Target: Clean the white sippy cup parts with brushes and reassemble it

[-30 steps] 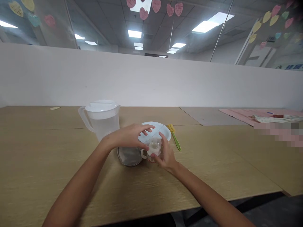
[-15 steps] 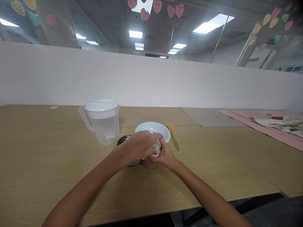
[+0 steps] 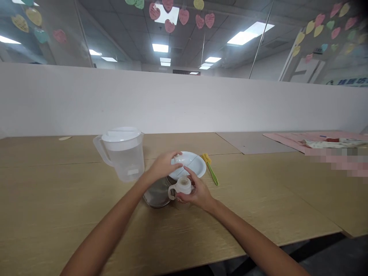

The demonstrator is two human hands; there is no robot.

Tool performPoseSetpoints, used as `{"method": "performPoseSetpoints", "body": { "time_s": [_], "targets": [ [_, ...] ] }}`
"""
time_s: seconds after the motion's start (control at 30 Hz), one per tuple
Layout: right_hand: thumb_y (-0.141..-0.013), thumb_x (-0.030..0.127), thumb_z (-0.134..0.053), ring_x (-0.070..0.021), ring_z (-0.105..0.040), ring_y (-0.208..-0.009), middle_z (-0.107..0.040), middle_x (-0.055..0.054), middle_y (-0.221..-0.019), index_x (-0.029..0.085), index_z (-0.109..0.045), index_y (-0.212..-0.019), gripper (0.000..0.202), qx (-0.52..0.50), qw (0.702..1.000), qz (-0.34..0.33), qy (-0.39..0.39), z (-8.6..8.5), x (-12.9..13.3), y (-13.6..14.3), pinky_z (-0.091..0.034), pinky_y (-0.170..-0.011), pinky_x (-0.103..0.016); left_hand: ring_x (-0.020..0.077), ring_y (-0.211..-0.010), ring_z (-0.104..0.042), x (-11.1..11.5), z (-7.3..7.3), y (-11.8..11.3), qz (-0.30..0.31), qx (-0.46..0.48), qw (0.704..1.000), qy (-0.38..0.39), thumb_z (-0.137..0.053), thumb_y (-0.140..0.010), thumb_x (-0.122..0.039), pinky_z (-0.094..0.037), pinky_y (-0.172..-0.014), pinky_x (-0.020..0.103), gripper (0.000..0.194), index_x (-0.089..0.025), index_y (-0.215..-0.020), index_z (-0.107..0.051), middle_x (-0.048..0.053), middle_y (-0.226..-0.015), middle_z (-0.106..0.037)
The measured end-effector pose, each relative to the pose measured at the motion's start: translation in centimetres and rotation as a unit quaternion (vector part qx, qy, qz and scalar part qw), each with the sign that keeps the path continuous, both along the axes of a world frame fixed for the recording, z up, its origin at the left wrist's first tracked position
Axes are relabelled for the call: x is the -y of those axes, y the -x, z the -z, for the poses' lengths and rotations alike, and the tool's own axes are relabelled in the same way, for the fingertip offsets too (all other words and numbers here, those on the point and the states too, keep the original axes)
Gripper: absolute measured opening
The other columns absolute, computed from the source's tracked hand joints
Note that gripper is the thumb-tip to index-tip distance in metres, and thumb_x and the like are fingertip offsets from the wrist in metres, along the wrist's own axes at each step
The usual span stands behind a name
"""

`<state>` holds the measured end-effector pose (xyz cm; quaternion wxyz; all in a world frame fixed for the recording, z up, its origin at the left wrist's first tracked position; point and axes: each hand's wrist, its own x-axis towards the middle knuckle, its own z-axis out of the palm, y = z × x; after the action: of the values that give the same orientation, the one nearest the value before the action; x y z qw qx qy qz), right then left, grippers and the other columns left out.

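My left hand [image 3: 164, 165] is raised over the near edge of a white plate [image 3: 198, 168], fingers curled around a clear dome-shaped cap [image 3: 178, 158]. Lower and to the right, my right hand [image 3: 199, 193] grips a small translucent baby bottle [image 3: 183, 186] with a curved side handle. The bottle's round top faces up and toward me, uncovered. A round metal bowl [image 3: 156, 196] rests on the table beneath my left wrist, partly hidden by it. The cap and the bottle are apart.
A lidded clear pitcher [image 3: 126, 161] with water stands at the left. Right of the plate lies a green-handled brush [image 3: 212, 174] with a yellow sponge head. A pink cloth [image 3: 283, 137] covers the far right, and a white wall [image 3: 184, 103] rises behind the table.
My left hand has moved up and left, lifting the clear cap off the bottle and uncovering its top. My right hand still holds the bottle. The view has shifted slightly.
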<state>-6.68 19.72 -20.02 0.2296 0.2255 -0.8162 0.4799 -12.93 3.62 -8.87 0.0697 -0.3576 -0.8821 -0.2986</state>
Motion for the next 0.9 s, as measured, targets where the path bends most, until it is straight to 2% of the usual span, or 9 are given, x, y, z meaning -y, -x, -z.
{"method": "performPoseSetpoints", "body": {
  "time_s": [0.1, 0.17, 0.23, 0.33, 0.4, 0.47, 0.63, 0.7, 0.9],
  "targets": [
    [-0.064, 0.041, -0.072, -0.0172, -0.058, -0.075, -0.063, -0.005, -0.093, 0.019, -0.032, -0.136, 0.084, -0.019, 1.000, 0.010, -0.018, -0.2, 0.0, -0.1, -0.048, -0.067, -0.027, 0.0229, -0.110, -0.052, -0.9, 2.6, 1.1, 0.056, 0.042, 0.995, 0.070, -0.053, -0.078, -0.034, -0.040, -0.097, 0.033, 0.045, -0.014, -0.118, -0.053, 0.010, -0.121, -0.056],
    [-0.065, 0.042, -0.071, -0.0188, -0.059, -0.079, -0.062, -0.007, -0.098, 0.019, -0.033, -0.135, 0.084, -0.026, 0.999, 0.016, -0.026, -0.2, 0.0, -0.1, -0.048, -0.069, -0.028, 0.0221, -0.110, -0.052, -1.0, 3.1, 1.2, 0.118, 0.085, 0.983, 0.108, -0.049, -0.080, -0.031, -0.039, -0.097, 0.032, 0.043, -0.016, -0.120, -0.052, 0.009, -0.120, -0.056],
    [-0.065, 0.042, -0.071, -0.0194, -0.059, -0.080, -0.062, -0.007, -0.098, 0.019, -0.034, -0.134, 0.082, -0.026, 0.999, 0.022, -0.035, -0.2, 0.0, -0.1, -0.048, -0.069, -0.029, 0.0210, -0.116, -0.048, -0.6, 2.3, 0.8, 0.157, 0.106, 0.977, 0.102, -0.044, -0.084, -0.034, -0.037, -0.099, 0.031, 0.044, -0.017, -0.124, -0.049, 0.008, -0.128, -0.051],
    [-0.063, 0.043, -0.073, -0.0185, -0.059, -0.076, -0.062, -0.005, -0.092, 0.019, -0.035, -0.131, 0.082, -0.023, 0.999, 0.031, -0.032, -0.2, 0.1, -0.1, -0.047, -0.067, -0.029, 0.0179, -0.120, -0.045, 0.3, -0.3, -0.9, 0.137, 0.103, 0.985, 0.019, -0.036, -0.088, -0.041, -0.036, -0.098, 0.026, 0.049, -0.019, -0.131, -0.040, 0.007, -0.137, -0.041],
    [-0.060, 0.042, -0.075, -0.0171, -0.058, -0.072, -0.061, -0.003, -0.088, 0.020, -0.034, -0.130, 0.084, -0.007, 0.999, 0.031, -0.015, -0.2, 0.2, -0.1, -0.047, -0.064, -0.027, 0.0165, -0.109, -0.053, 0.6, -2.0, -2.4, 0.125, 0.134, 0.983, 0.017, -0.037, -0.087, -0.045, -0.041, -0.089, 0.023, 0.050, -0.020, -0.130, -0.041, 0.006, -0.130, -0.049],
    [-0.057, 0.040, -0.076, -0.0157, -0.057, -0.069, -0.060, -0.001, -0.086, 0.021, -0.034, -0.129, 0.086, 0.015, 0.999, 0.030, 0.008, -0.1, 0.3, -0.1, -0.046, -0.062, -0.027, 0.0168, -0.094, -0.059, 0.7, -3.0, -4.1, 0.111, 0.143, 0.980, 0.083, -0.047, -0.081, -0.046, -0.044, -0.076, 0.022, 0.049, -0.022, -0.124, -0.047, 0.004, -0.111, -0.061],
    [-0.053, 0.033, -0.078, -0.0139, -0.055, -0.066, -0.059, 0.002, -0.082, 0.023, -0.036, -0.118, 0.078, 0.049, 0.997, 0.016, 0.059, 0.2, 0.3, 0.1, -0.045, -0.062, -0.026, 0.0138, -0.063, -0.054, -0.1, -3.0, -6.6, 0.067, 0.058, 0.983, 0.161, -0.055, -0.072, -0.035, -0.032, -0.051, 0.022, 0.033, -0.020, -0.102, -0.057, -0.001, -0.074, -0.060],
    [-0.052, 0.032, -0.078, -0.0143, -0.056, -0.068, -0.060, 0.002, -0.082, 0.023, -0.036, -0.113, 0.074, 0.045, 0.996, 0.006, 0.075, 0.4, 0.3, 0.2, -0.045, -0.063, -0.026, 0.0120, -0.060, -0.051, -0.3, -2.8, -6.8, 0.091, 0.046, 0.982, 0.157, -0.053, -0.072, -0.030, -0.030, -0.051, 0.022, 0.027, -0.021, -0.098, -0.057, -0.002, -0.070, -0.057],
    [-0.053, 0.031, -0.077, -0.0147, -0.055, -0.073, -0.058, 0.001, -0.086, 0.022, -0.038, -0.094, 0.057, 0.037, 0.993, -0.019, 0.112, 0.7, 0.5, 0.5, -0.044, -0.065, -0.025, 0.0113, -0.065, -0.053, -0.1, -3.1, -6.2, 0.151, 0.028, 0.975, 0.160, -0.049, -0.071, -0.019, -0.031, -0.055, 0.020, 0.040, -0.025, -0.110, -0.052, -0.004, -0.076, -0.060]
  ]
}}
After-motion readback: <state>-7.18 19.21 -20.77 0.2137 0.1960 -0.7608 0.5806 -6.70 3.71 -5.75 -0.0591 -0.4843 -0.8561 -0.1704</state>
